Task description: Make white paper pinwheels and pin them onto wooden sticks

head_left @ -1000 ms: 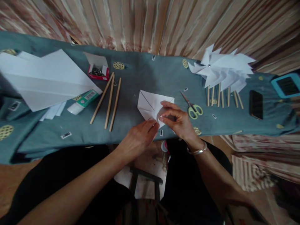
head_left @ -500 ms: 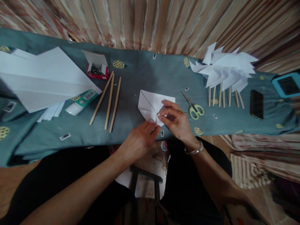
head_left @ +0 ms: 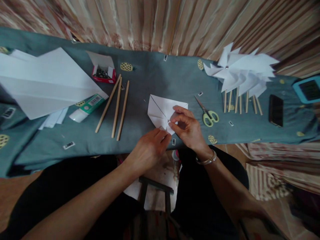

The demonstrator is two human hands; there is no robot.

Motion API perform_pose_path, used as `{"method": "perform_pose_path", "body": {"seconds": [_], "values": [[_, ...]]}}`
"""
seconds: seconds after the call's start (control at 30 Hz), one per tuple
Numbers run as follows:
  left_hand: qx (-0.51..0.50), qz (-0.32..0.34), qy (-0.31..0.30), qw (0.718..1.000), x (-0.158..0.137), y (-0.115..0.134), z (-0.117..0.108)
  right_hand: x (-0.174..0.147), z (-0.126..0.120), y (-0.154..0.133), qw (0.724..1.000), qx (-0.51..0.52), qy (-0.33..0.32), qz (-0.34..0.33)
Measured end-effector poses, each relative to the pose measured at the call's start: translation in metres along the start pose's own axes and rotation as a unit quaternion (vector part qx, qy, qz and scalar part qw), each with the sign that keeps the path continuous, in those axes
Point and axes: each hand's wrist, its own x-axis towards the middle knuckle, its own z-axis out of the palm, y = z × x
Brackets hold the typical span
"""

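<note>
A white sheet of paper with slits running in from its corners lies near the table's front edge. My left hand is closed on its near edge, thumb and fingers together. My right hand pinches a curled flap of the same paper close to the middle, its other fingers bent over the sheet. The flap is mostly hidden by the fingertips. Just right of my right hand lie scissors with light green handles.
Left are three wooden sticks, a glue tube, a red box of small metal pieces and white paper sheets. Right are several paper pinwheels on sticks, a dark phone and a blue-framed device. A curtain hangs behind.
My right fingertips have pressed the curled flap down closer to the paper's middle. My left hand stays almost in place, and the view has shifted slightly.
</note>
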Motion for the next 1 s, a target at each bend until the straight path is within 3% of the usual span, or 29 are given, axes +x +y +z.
{"method": "perform_pose_path", "body": {"seconds": [0.77,1.0], "values": [[0.001,0.0,-0.007,1.0,0.0006,-0.001,0.0004,-0.0046,0.0015,-0.0063,1.0,-0.015,-0.001,0.003],[-0.004,-0.002,-0.009,1.0,-0.0001,0.0,0.0012,-0.0087,0.0024,0.0011,0.995,-0.066,0.005,-0.076]]}}
